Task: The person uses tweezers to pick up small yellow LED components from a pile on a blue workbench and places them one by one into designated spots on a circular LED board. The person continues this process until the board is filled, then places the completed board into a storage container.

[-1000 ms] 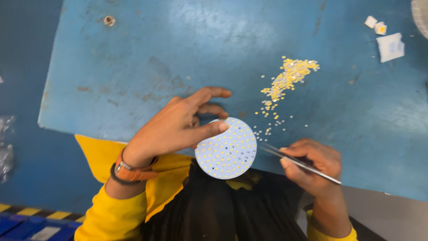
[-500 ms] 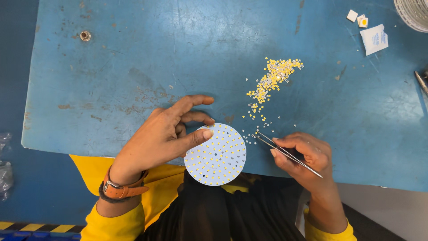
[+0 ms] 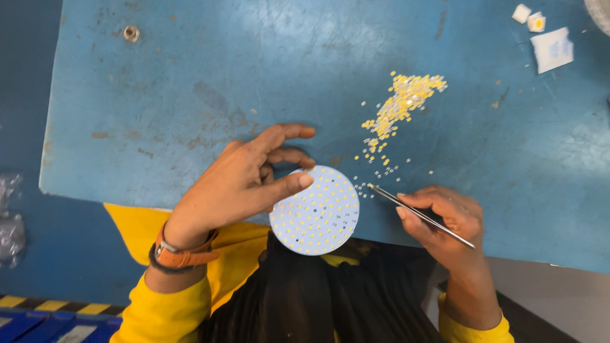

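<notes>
Fingers (image 3: 279, 155) of left hand (image 3: 244, 181) pinch round white disc (image 3: 316, 213) at its nine o'clock rim; looks thin, stiff, light. Right hand (image 3: 445, 219) closed around tweezers (image 3: 416, 214), tips aimed at tiny loose chips (image 3: 397, 111) toward twelve o'clock.

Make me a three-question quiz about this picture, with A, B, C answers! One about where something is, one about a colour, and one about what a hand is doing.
1. Where is the pile of tiny yellow chips?
A. On the blue table, beyond the round white board
B. On top of the board
C. In the left hand

2. What colour is the wrist strap?
A. Green
B. Orange
C. White

3. What is the right hand doing?
A. Lying flat and empty
B. Gripping metal tweezers
C. Pressing on the board

Answers:
1 A, the chips are scattered on the table past the board.
2 B, an orange band circles the left wrist.
3 B, its fingers pinch the tweezers, tips near the board's edge, while the left hand steadies the board.
</notes>
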